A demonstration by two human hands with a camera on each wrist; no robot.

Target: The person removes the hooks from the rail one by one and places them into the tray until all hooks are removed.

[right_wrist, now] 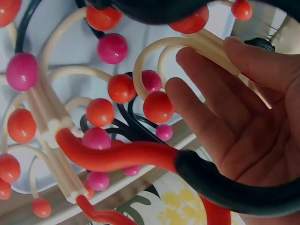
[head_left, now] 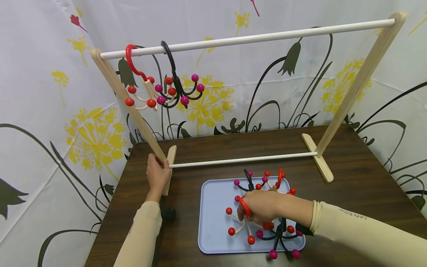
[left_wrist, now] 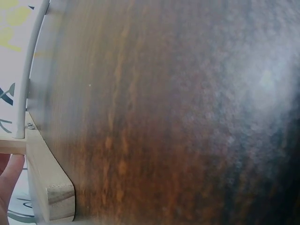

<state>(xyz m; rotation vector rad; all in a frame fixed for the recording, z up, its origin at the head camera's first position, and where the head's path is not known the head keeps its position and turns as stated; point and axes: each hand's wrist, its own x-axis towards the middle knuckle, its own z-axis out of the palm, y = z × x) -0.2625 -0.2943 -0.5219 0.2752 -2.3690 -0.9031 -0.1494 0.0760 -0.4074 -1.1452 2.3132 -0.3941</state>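
while the left hand (head_left: 158,177), at 8 o'clock in the head view, grips the left upright (head_left: 140,124) of the wooden stand (head_left: 358,85) near its base, the right hand (head_left: 258,205) works over the pale blue tray (head_left: 213,207) at 5 o'clock, its fingers pinching the cream stem of a red-hooked hanger (head_left: 246,209). two pieces, a red hanger (head_left: 149,89) and a dark hanger (head_left: 178,87), hang at 10 o'clock from the white rail (head_left: 247,39). for a clean lift, the held piece is probably best raised slowly and upright, since its ball-tipped arms lie close to those of the black hanger (head_left: 279,233), at 4 o'clock on the tray, and could snag. a stem hold should leave the hook free; a firm left-hand brace should limit rocking.
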